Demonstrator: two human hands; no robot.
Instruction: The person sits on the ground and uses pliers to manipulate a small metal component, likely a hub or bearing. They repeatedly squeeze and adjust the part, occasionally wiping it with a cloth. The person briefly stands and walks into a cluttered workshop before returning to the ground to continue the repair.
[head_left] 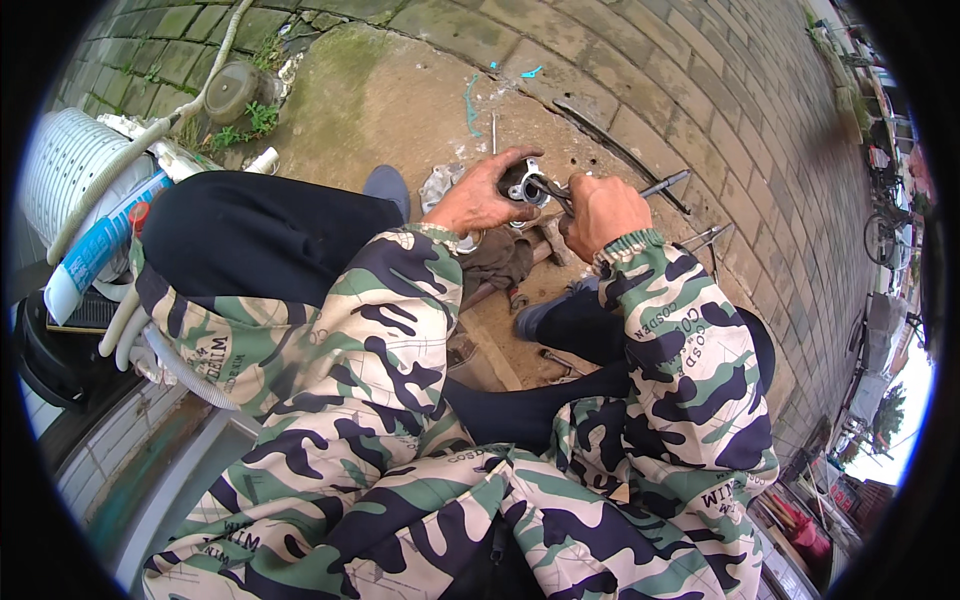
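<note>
My left hand [478, 197] is closed around a small metal housing [531, 188] with a round bore and bolt lugs, holding it above the ground. My right hand [606, 214] is closed on a dark metal tool [550, 187] that looks like pliers. The tool's tip reaches to the housing's bore; whether it grips anything there is hidden. Below my hands lies a dirty brown rag [497, 262]. Beside my left wrist are pale metal or plastic pieces [438, 187], partly covered by my hand.
Beyond my hands a thin rod [493, 133] and a teal strip [471, 105] lie on the concrete. A pointed metal tool [665, 183] and a T-shaped tool [706, 236] lie to the right. A white ribbed bucket [75, 165] and pale hose [215, 80] are at left.
</note>
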